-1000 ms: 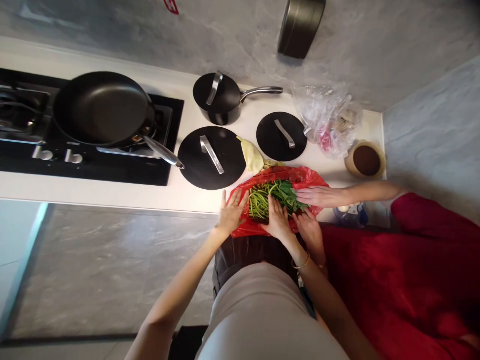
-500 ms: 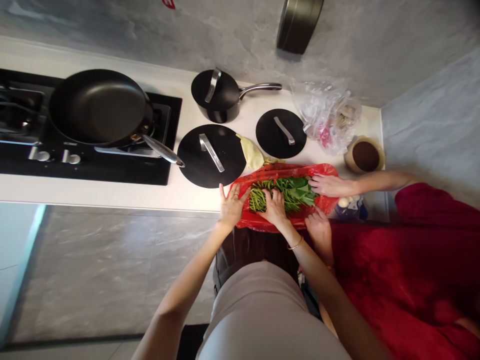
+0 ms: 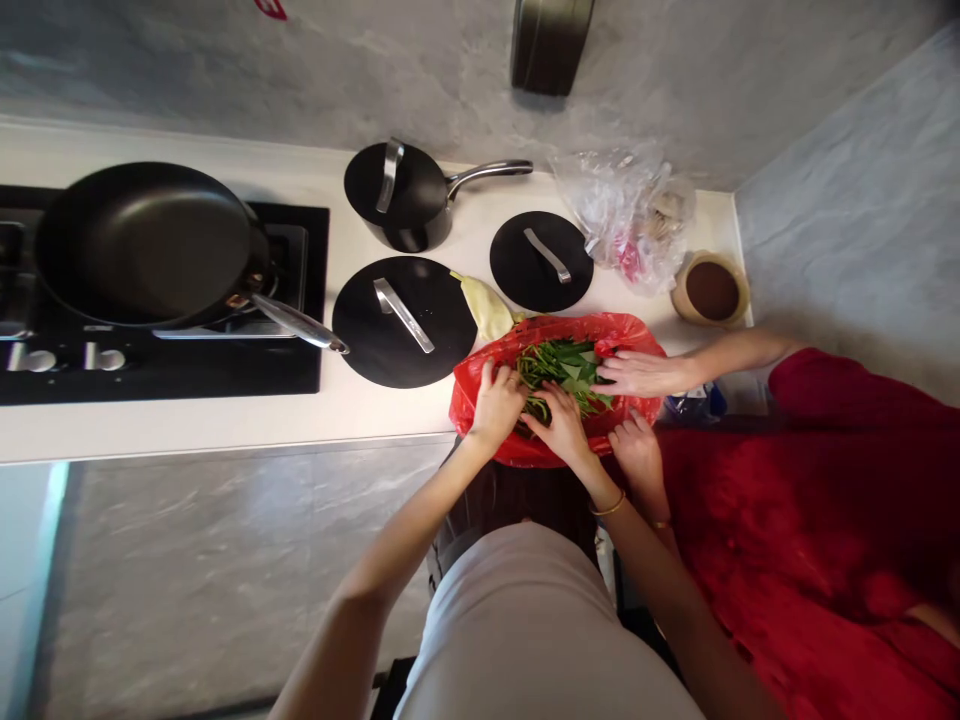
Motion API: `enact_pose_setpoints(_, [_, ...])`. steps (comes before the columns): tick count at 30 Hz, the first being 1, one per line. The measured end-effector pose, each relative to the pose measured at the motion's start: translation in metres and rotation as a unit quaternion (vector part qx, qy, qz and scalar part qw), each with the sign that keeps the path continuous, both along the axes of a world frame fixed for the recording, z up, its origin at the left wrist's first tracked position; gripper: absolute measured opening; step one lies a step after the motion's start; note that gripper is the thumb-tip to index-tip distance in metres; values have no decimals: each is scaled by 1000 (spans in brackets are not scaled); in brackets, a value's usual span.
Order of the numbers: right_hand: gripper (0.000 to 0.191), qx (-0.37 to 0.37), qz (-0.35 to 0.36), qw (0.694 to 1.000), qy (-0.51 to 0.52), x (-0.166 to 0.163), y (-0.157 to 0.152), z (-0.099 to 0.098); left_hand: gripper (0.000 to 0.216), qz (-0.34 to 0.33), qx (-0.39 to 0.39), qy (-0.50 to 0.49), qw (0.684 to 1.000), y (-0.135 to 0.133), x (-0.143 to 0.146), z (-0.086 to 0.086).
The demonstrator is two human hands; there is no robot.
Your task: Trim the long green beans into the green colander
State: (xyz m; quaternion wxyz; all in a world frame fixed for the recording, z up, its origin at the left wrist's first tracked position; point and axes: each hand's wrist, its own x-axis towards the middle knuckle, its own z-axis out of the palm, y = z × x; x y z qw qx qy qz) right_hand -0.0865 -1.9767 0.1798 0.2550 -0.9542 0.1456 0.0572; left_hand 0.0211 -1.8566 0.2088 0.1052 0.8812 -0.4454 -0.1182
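Note:
A red plastic bag (image 3: 480, 372) lies open at the counter's front edge, with green leafy vegetables (image 3: 564, 366) on it. My left hand (image 3: 495, 406) rests on the bag's left side, fingers curled at the stems. My right hand (image 3: 561, 426) lies on the greens, fingers bent round them. A person in red beside me has one hand (image 3: 637, 372) flat on the greens from the right. That person's other hand (image 3: 639, 452) holds the bag's near edge.
Two flat black lids (image 3: 402, 322) (image 3: 541, 260) lie behind the bag, a pale vegetable (image 3: 484, 308) between them. A lidded saucepan (image 3: 405, 196) stands further back. A frying pan (image 3: 142, 246) sits on the hob (image 3: 300, 350) at left. A clear bag (image 3: 628, 212) and a brown pot (image 3: 711, 290) stand right.
My left hand moved from the bag's outer left edge in onto the greens and curled. The bag's edges have gathered inward. The view shifted slightly right.

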Motion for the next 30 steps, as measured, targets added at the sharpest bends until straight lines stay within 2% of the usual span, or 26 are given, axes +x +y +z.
enact_pose_setpoints(2, [49, -4, -26, 1000, 14, -3, -5, 4, 28, -43, -20, 15, 999, -8, -1, -1])
enact_pose_setpoints(4, [66, 2, -24, 999, 43, -1, -7, 5, 29, -62, -27, 36, 997, -11, 0, -5])
enact_pose_setpoints(7, [87, -1, 10, 997, 81, 10, -3, 2, 43, -37, -12, 63, 997, -5, 12, -11])
enact_pose_setpoints(10, [100, -22, 10, 993, 116, 28, 4, -6, 53, 3, 46, 64, 997, 5, 37, -14])
enact_pose_setpoints(13, [91, -59, -5, 983, 174, 43, 10, -16, 65, 8, 98, 59, 993, 7, 59, -14])
enact_pose_setpoints(16, [78, -103, -3, 978, 182, 46, 17, -23, 69, 8, 135, 62, 989, 5, 64, -14])
enact_pose_setpoints(21, [105, -102, 20, 985, 135, 36, 25, -18, 58, 8, 136, 81, 987, 18, 42, -23])
enact_pose_setpoints(24, [113, -109, 10, 983, 144, 38, 30, -18, 56, 0, 123, 73, 990, 31, 29, -28])
enact_pose_setpoints(27, [114, -120, 5, 979, 167, 45, 32, -18, 54, 8, 107, 72, 992, 38, 25, -29])
enact_pose_setpoints(30, [102, -115, 11, 976, 184, 49, 25, -13, 54, 17, 90, 66, 994, 41, 26, -29])
